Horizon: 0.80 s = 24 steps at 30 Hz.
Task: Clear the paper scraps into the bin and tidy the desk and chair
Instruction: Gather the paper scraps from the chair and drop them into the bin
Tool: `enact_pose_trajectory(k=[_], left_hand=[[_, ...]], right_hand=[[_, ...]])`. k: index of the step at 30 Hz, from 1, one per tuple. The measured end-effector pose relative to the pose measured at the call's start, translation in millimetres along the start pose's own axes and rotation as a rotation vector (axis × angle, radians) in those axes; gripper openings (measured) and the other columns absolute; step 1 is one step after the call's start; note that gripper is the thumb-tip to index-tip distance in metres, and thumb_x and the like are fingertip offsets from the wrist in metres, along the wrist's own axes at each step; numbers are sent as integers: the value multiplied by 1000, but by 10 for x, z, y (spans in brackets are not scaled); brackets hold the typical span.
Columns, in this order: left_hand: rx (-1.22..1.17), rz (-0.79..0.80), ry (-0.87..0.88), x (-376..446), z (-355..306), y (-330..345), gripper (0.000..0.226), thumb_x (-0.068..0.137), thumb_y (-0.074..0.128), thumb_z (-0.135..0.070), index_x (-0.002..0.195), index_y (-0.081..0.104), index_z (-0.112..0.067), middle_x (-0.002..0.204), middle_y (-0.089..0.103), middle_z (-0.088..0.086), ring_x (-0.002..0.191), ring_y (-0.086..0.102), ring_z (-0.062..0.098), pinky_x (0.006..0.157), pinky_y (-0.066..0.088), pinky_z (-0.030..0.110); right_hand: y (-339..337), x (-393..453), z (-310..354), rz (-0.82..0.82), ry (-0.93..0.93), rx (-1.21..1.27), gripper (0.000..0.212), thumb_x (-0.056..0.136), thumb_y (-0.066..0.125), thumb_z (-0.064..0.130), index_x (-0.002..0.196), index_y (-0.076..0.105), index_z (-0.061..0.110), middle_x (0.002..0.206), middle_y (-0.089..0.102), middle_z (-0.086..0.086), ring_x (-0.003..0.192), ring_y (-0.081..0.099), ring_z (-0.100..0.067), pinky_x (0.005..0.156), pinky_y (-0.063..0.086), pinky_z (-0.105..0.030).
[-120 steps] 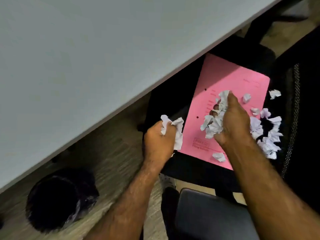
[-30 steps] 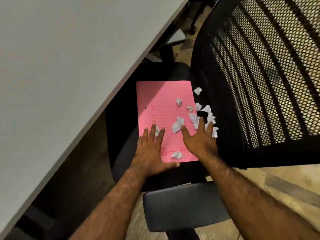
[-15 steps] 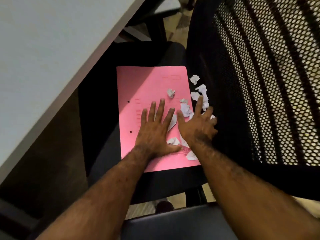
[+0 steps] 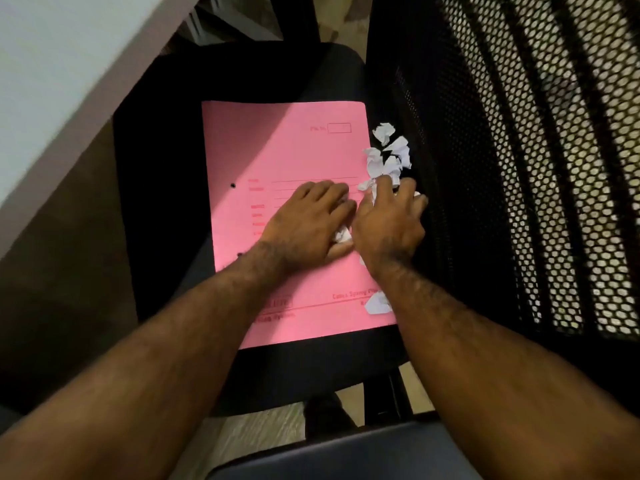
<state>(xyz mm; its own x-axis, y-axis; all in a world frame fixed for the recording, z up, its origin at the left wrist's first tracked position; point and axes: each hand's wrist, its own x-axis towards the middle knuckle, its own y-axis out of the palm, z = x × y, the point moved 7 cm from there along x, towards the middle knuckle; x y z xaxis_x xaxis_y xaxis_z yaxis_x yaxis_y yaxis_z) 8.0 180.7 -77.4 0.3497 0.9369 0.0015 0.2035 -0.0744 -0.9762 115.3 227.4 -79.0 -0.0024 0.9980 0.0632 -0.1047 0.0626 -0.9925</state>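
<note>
— Where are the hands?

— Both are down on the pink folder [image 4: 284, 150], side by side and touching at the thumbs. The left hand [image 4: 308, 223] lies palm down with its fingers curled toward the right one. The right hand [image 4: 389, 221] sits at the folder's right edge, fingers bent over a crumpled scrap [image 4: 367, 188].

— Are they gripping anything?

— 1 white scrap [image 4: 342, 234] shows in the gap between the 2 hands, held between them. Whether either hand has closed fully on paper, I cannot tell — the palms hide it.

— And the rest of the paper?

— A cluster of scraps [image 4: 389, 152] lies just beyond the right hand's fingertips, at the folder's far right edge and spilling onto the black seat [image 4: 156, 174]. 1 more scrap [image 4: 378, 303] lies nearer, on the folder's right side, partly under the right forearm.

— What does the folder rest on?

— The chair seat, flat, with its long side running near to far. The mesh backrest [image 4: 519, 168] rises on the right, and a pale desk top [image 4: 62, 71] fills the far left corner. A dark padded surface [image 4: 346, 455] shows at the near edge.
</note>
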Motion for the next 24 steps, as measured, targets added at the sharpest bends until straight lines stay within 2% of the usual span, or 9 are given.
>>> enact_pose_trajectory(k=[3,5,7,10,13,17,19,21,24], left_hand=[[-13,-109,-14,-146,-107,-65,26,95,44,-28,97,60,-8,105,62,16,87,54,33,70,42,42],[-31,-101,-51,-231,-113,-86,13,88,54,-17,84,59,-6,90,61,16,74,52,33,52,41,39],[-71,-71,-116,-317,-70,-97,11,83,60,-15,82,57,-4,83,60,16,67,53,34,43,35,33],[-117,-134,-199,-429,-9,-166,21,89,53,-25,81,56,-7,71,60,12,53,50,31,45,26,30],[-221,-244,-283,-545,52,-282,34,97,49,-31,72,56,-9,57,54,6,46,37,20,47,29,28],[-530,-542,-652,-870,296,-568,43,96,54,-26,56,42,-13,47,42,2,43,36,18,47,27,27],[-726,-666,-831,-1089,413,-649,49,97,51,-29,55,42,-5,45,44,9,41,37,21,43,28,32],[-871,-752,-919,-1324,461,-706,52,98,49,-32,60,51,4,50,52,18,44,46,29,40,36,37],[-990,-841,-997,-1792,476,-779,51,98,50,-31,61,54,4,45,46,0,39,40,8,39,34,25]], right_hand=[[-17,-45,-26,-31,-31,37,27,84,62,32,109,55,22,109,54,-10,93,54,-31,49,33,-29],[-7,-99,-29,-28,-56,70,28,83,65,29,108,56,20,108,54,-10,91,55,-31,51,37,-30],[-1,-110,-18,-14,-71,115,28,82,67,22,107,57,17,106,56,-12,90,57,-31,55,40,-31],[-63,-66,9,-17,-79,174,26,82,65,13,107,58,13,105,57,-16,88,60,-35,62,47,-35],[-179,-49,74,-55,-92,259,22,86,61,10,108,59,9,105,59,-18,88,62,-35,68,51,-38],[-361,-27,161,-114,23,462,19,93,53,20,106,60,7,102,65,-17,87,61,-30,65,34,-18],[-425,-46,250,-66,131,604,22,95,52,23,109,61,10,97,66,-5,82,58,-20,64,34,-12],[-448,-152,406,25,202,746,18,95,52,25,105,62,14,90,61,1,81,56,-19,69,41,-21],[-457,-526,751,222,258,989,14,94,51,29,82,56,24,79,58,3,72,56,-23,62,44,-32]])
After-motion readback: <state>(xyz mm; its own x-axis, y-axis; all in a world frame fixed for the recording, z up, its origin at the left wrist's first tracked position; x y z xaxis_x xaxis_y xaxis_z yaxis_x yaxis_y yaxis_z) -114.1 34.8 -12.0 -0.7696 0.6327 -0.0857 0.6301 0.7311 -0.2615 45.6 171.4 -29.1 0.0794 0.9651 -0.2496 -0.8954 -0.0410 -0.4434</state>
